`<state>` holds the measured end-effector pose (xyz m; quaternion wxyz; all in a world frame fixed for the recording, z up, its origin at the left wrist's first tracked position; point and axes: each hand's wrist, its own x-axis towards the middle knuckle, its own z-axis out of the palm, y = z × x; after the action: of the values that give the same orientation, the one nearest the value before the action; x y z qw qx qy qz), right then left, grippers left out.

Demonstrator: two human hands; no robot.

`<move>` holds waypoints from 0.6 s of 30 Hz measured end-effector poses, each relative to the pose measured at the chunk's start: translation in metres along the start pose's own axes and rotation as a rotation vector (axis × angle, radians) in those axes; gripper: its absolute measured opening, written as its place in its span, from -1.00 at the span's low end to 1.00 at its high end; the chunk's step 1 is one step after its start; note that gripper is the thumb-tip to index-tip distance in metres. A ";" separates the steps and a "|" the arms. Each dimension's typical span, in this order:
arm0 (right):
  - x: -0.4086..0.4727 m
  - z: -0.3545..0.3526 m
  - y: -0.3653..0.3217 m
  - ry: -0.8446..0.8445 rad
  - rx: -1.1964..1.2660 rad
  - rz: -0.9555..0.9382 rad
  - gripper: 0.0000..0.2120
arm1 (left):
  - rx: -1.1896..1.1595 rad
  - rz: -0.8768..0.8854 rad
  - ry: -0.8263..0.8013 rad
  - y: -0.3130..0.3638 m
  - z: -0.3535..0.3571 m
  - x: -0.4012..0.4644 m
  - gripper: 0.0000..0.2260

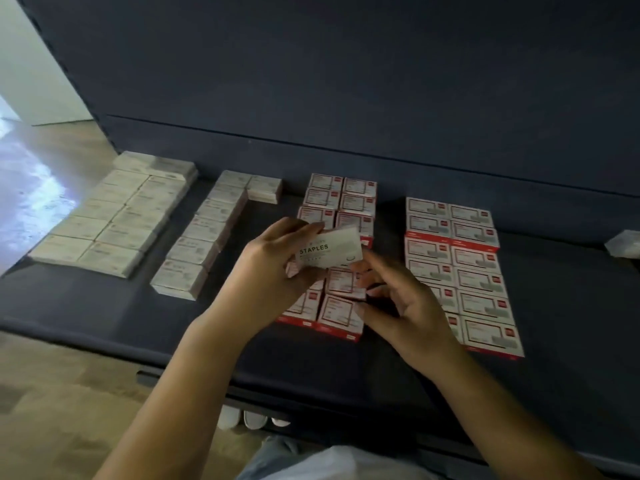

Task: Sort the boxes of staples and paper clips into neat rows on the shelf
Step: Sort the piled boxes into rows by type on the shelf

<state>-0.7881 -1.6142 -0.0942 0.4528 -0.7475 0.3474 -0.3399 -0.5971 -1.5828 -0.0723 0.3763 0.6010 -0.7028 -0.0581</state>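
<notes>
The left hand (273, 261) pinches a small white cardboard box printed STAPLES (329, 251) above the red-and-white boxes (341, 306) on the dark shelf (104, 306), label up, probably to identify its row, while the right hand (398, 306) hovers loosely open, empty.

I see a white staples box (329, 252) with black lettering above the dark navy shelf (104, 306); left of it plain white boxes (114, 216), right red-and-white boxes (460, 268).
</notes>
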 end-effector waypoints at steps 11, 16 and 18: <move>0.073 0.103 -0.036 -0.189 -0.129 -0.045 -0.40 | 0.161 -0.110 0.013 -0.091 -0.092 -0.024 -0.55; 0.097 0.147 -0.047 -0.216 -0.211 -0.150 -0.49 | 0.293 -0.102 0.051 -0.140 -0.119 -0.044 -0.60; 0.101 0.158 -0.048 -0.205 -0.241 -0.209 -0.56 | 0.337 -0.164 0.098 -0.158 -0.127 -0.054 -0.61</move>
<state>-0.5946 -1.6118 -0.0879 0.3553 -0.8590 0.2580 -0.2633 -0.3944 -1.5310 -0.0913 0.2983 0.7129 -0.6319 0.0593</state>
